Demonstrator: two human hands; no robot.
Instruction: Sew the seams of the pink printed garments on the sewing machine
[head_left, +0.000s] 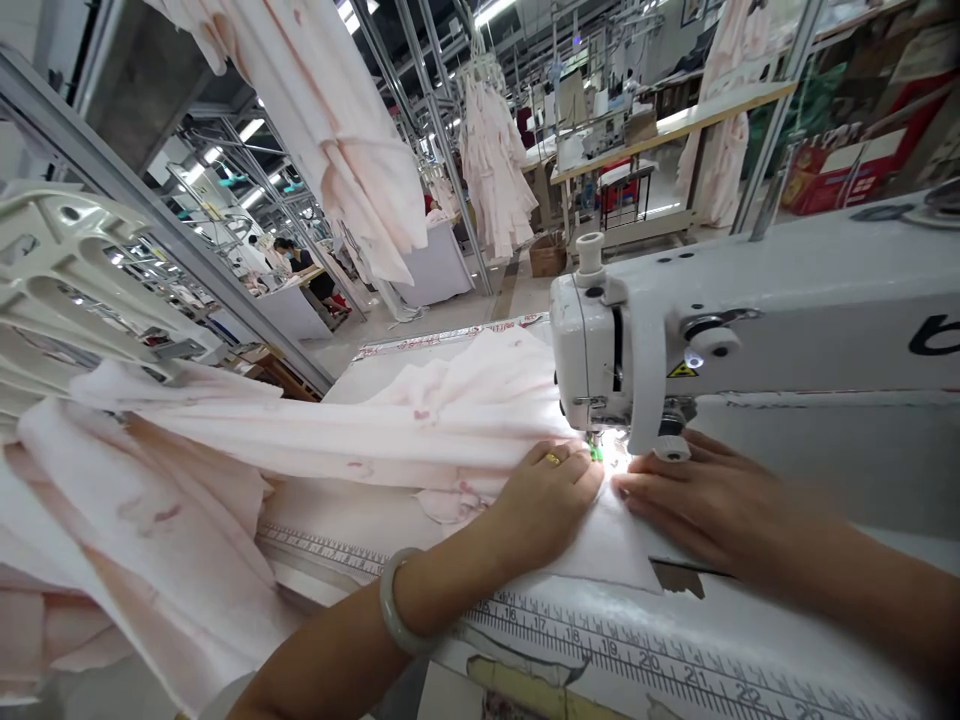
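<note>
A white sewing machine (592, 345) has its lit needle area over pale pink printed fabric (480, 385). My left hand (551, 500), with a gold ring (553, 459) and a pale bangle (397, 605) at the wrist, is on the fabric just left of the presser foot. Its fingers are bent close together onto the cloth; the thumb is hidden. On the other side of the needle, my right hand (697, 495) has its fingers stretched out and apart, fingertips touching the cloth's edge. A small green part (596, 453) shows at the presser foot.
The fabric drapes left over a cream plastic frame (67, 270). A printed ruler strip (585, 635) runs along the table's front. Pink pieces hang from overhead (352, 150) and on a rack (491, 150). Another person (300, 265) works far behind at left.
</note>
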